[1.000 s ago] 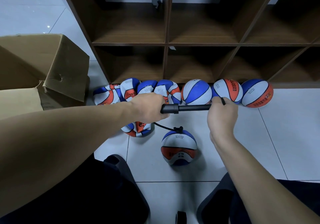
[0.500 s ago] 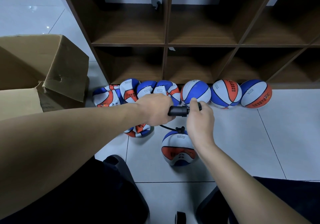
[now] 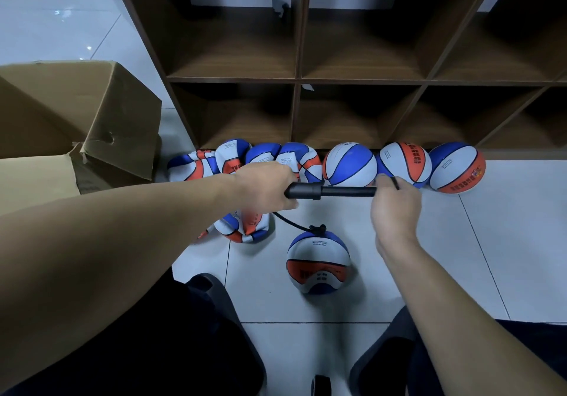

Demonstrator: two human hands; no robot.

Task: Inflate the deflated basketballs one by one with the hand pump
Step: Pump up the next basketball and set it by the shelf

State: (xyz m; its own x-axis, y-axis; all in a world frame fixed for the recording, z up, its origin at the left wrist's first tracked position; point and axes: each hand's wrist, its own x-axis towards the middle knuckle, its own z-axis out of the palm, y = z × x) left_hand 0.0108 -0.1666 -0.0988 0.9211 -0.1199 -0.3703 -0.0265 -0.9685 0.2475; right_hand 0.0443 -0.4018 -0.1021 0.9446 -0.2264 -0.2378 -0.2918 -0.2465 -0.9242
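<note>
Left hand (image 3: 266,187) wrapped tight round the near-left end of the black hand pump (image 3: 329,191), fingers curled fully about the barrel and hiding that end. Right hand (image 3: 395,208) closed round the handle at the pump's right end, fingers curled under and out of sight; only a thin dark tip of the handle pokes out above the knuckles. Pump held level above the floor, rod drawn out between the two hands. Thin black hose (image 3: 291,224) hanging from under the left hand and running right to the valve on top of the basketball (image 3: 319,262) on the tiled floor (image 3: 491,257), between the knees. Needle itself too small to make out. Just left of it, a crumpled flat ball (image 3: 245,227), partly covered by the left forearm. Farther off, against the foot of the wooden shelf unit (image 3: 296,79), a row of balls: four limp ones (image 3: 233,159) on the left, partly hidden behind the left hand, and three round ones (image 3: 405,164) on the right, touching one another. Open cardboard box (image 3: 76,119) at far left, cut off by the frame edge.
</note>
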